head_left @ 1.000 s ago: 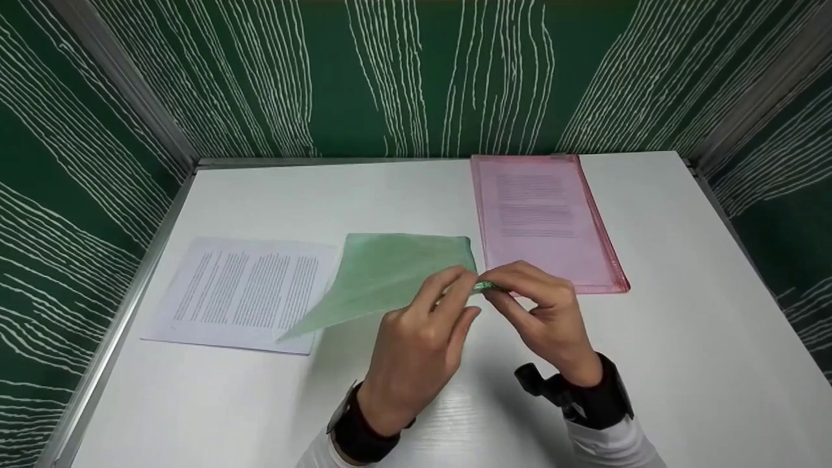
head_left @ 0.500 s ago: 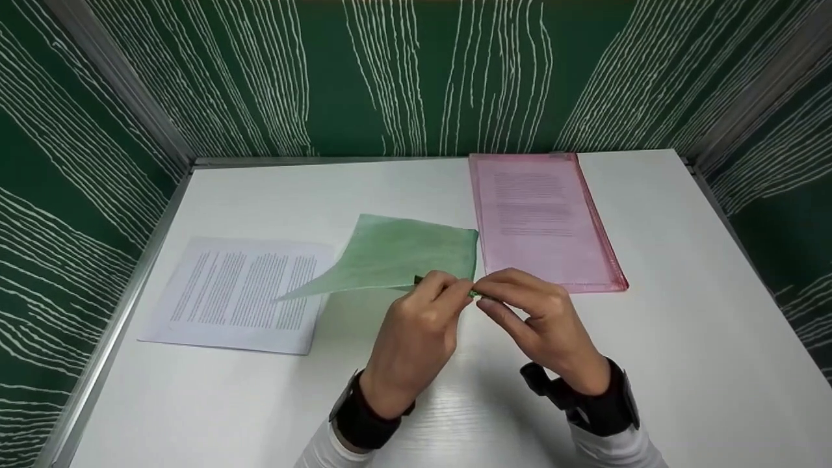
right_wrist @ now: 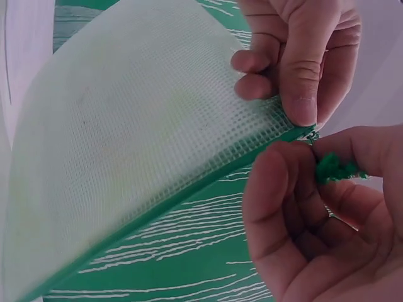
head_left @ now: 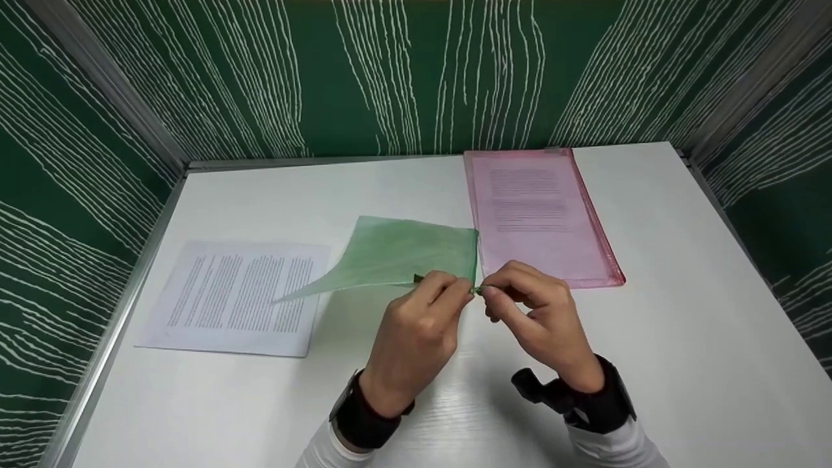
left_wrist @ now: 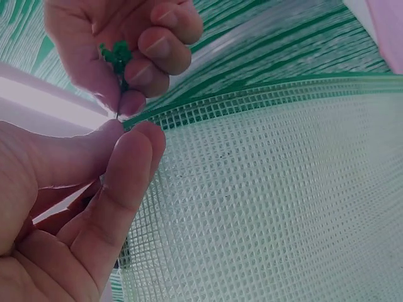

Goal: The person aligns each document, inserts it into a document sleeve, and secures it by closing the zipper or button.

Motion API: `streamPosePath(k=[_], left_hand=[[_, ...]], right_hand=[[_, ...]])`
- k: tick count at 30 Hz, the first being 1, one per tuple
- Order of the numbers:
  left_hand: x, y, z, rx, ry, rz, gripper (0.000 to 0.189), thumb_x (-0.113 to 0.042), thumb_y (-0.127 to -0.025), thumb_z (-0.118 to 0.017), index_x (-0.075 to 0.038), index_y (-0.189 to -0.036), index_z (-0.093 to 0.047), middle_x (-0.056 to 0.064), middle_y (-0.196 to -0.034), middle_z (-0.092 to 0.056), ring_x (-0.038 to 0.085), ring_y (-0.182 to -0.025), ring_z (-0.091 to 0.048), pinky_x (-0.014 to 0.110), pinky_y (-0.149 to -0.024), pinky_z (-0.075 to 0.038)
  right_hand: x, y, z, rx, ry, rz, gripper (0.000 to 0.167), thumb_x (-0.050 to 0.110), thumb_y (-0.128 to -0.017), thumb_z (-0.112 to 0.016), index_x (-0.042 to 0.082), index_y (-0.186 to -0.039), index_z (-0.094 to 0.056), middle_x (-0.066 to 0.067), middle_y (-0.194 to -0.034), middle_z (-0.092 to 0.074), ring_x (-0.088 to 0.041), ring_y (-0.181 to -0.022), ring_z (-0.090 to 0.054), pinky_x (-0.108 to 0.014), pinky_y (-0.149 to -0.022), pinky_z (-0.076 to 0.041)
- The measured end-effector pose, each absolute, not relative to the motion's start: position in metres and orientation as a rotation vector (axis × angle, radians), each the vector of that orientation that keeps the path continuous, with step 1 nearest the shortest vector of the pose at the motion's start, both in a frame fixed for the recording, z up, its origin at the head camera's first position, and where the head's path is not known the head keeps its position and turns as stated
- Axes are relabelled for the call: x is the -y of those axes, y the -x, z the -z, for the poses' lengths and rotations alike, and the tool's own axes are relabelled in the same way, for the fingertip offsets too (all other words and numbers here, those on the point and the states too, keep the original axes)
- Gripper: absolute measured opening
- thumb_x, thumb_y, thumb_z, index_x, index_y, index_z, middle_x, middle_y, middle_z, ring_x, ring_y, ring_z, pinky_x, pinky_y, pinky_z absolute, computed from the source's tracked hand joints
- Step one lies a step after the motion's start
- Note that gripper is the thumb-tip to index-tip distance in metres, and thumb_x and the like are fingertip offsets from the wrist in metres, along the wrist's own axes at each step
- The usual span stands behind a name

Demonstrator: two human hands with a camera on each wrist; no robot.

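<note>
A green mesh zipper pouch (head_left: 416,250) hangs above the table, its far left corner drooping over the printed sheets. At its near right corner, my left hand (head_left: 419,331) pinches the zipper end between thumb and fingers. My right hand (head_left: 543,318) meets it there, thumb and index finger pinching the zipper pull, which is mostly hidden by the fingertips. From that pull a frayed green tassel (right_wrist: 334,168) sticks out inside the right palm; the left wrist view shows the tassel (left_wrist: 117,55) too. The green zipper edge (right_wrist: 182,195) runs along the pouch's side.
Printed paper sheets (head_left: 227,299) lie on the white table (head_left: 214,403) at the left. A pink zipper pouch (head_left: 533,253) with a printed page inside lies behind the right hand. Green walls with white lines (head_left: 351,78) enclose the table's back and sides.
The green pouch's drooping corner has risen and its far edge has tilted up. My right fingers have shifted into a closer thumb-and-index pinch at the zipper end.
</note>
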State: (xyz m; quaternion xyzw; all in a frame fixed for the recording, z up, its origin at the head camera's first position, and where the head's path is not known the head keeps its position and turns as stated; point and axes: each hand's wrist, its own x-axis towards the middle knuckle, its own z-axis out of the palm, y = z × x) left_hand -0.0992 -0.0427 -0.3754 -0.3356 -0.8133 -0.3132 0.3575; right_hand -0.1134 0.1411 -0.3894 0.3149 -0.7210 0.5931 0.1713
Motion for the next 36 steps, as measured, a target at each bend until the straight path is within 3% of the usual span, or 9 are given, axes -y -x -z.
streamPosePath(k=[9,32,36], left_hand=[[0.043,0.103,0.376,2.044,0.898,0.812,0.007,0.003,-0.091,-0.073,-0.003,-0.092,-0.071,0.005,-0.086,-0.062,0.012,-0.068,-0.062,0.019,-0.061,-0.052],[0.054,0.107,0.367,1.869,0.952,0.921,0.005,0.000,-0.094,-0.071,0.000,-0.091,-0.074,0.004,-0.084,-0.066,0.013,-0.069,-0.063,0.020,-0.064,-0.054],[0.054,0.107,0.368,1.860,0.949,0.922,0.004,0.003,-0.091,-0.073,-0.001,-0.092,-0.074,0.005,-0.084,-0.067,0.013,-0.069,-0.065,0.020,-0.065,-0.055]], right_hand=[[-0.142,0.113,0.391,2.053,-0.863,-1.813,0.027,-0.017,-0.092,-0.059,0.006,-0.079,-0.066,-0.005,-0.069,-0.055,-0.014,-0.056,-0.050,-0.026,-0.052,-0.044],[-0.142,0.123,0.399,2.028,-0.853,-1.969,0.023,-0.011,-0.096,-0.059,0.003,-0.082,-0.069,-0.006,-0.065,-0.053,-0.018,-0.056,-0.049,-0.027,-0.052,-0.040],[-0.142,0.122,0.398,2.023,-0.855,-1.996,0.022,-0.011,-0.097,-0.059,0.002,-0.082,-0.068,-0.007,-0.066,-0.053,-0.016,-0.057,-0.050,-0.028,-0.052,-0.040]])
